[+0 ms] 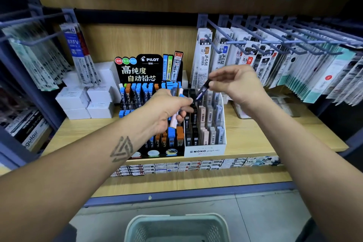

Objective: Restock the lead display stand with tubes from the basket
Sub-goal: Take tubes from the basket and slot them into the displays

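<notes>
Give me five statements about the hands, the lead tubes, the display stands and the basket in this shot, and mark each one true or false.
1. The right hand pinches a dark tube above the white MONO stand. True.
2. The left hand is empty. False: it grips several tubes, one pale and one with a blue cap among them.
3. The black Pilot stand sits to the left of the white MONO stand. True.
4. The basket stands on the shelf beside the stands. False: it is low at the bottom of the view, in front of the shelf.
5. Both stands are bare of tubes. False: both hold rows of tubes.
</notes>
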A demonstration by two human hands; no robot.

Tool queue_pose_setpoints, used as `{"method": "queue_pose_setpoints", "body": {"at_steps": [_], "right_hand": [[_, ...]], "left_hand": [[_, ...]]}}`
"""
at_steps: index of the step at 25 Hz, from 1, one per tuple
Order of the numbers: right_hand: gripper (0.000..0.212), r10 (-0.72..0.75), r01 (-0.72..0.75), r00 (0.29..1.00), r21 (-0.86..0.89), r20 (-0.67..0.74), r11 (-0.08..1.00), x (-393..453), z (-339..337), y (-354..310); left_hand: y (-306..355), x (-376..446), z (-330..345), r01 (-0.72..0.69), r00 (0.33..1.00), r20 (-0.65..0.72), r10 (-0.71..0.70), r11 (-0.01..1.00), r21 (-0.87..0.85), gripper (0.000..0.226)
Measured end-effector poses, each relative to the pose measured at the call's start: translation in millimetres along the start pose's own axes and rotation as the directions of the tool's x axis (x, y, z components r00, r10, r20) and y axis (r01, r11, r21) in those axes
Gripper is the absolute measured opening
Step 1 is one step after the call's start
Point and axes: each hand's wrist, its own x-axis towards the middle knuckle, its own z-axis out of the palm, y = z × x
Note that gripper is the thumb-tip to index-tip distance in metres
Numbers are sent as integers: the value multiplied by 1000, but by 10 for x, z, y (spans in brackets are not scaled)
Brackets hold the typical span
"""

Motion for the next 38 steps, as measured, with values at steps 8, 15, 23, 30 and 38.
{"method": "queue_pose_setpoints", "body": {"at_steps": [8,15,23,30,38], "right_hand": [[14,-148,93,986,-494,-73,864,148,169,166],[9,-174,133,985,-607,-9,784,134,308,303],[11,-221,179,975,-639,13,748,141,293,318],[9,-279,301,947,-745,159,596,133,343,388],[9,-20,23,999,-163,26,986,0,291,95]], "left_hand": [[50,59,-118,-47,998,-51,44,997,-65,45],[34,94,-130,-49,999,-23,48,996,-70,49],[27,77,-111,-53,999,-15,53,996,-67,48],[39,45,-98,-43,999,3,43,996,-73,43],[-1,-69,-71,173,962,239,-133,973,-153,23]]}}
